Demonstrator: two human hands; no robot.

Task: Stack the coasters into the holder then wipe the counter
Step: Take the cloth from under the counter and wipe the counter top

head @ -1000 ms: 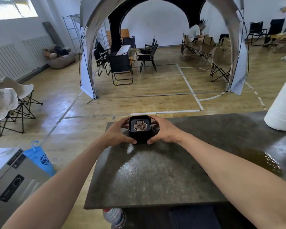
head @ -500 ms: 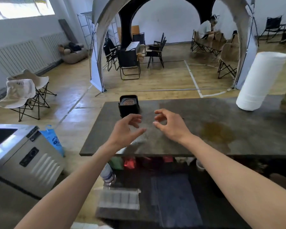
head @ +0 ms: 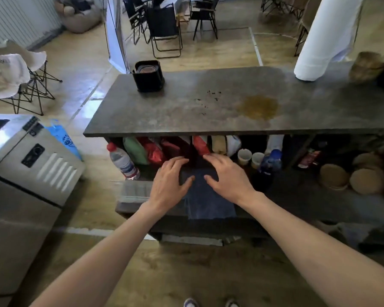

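The black coaster holder [head: 149, 77] stands at the far left corner of the grey counter [head: 164, 114], with round coasters [head: 147, 69] stacked inside it. A brown spill [head: 258, 107] and dark crumbs [head: 211, 96] mark the counter top. On the lower shelf lies a dark blue cloth [head: 206, 196]. My left hand [head: 168, 185] and my right hand [head: 227, 178] hover over the cloth's far end, fingers spread, holding nothing. Whether the fingertips touch the cloth is unclear.
A white paper roll [head: 319, 41] stands at the counter's far right beside a brown object [head: 367, 65]. The lower shelf holds a water bottle [head: 122, 162], red bags [head: 164, 149], cups [head: 250, 157], a blue bottle [head: 269, 165] and round brown lids [head: 350, 178]. A steel appliance [head: 27, 173] stands left.
Both hands let go of the coaster holder, drew back from the counter and dropped to the lower shelf over the blue cloth. The view tilted down.
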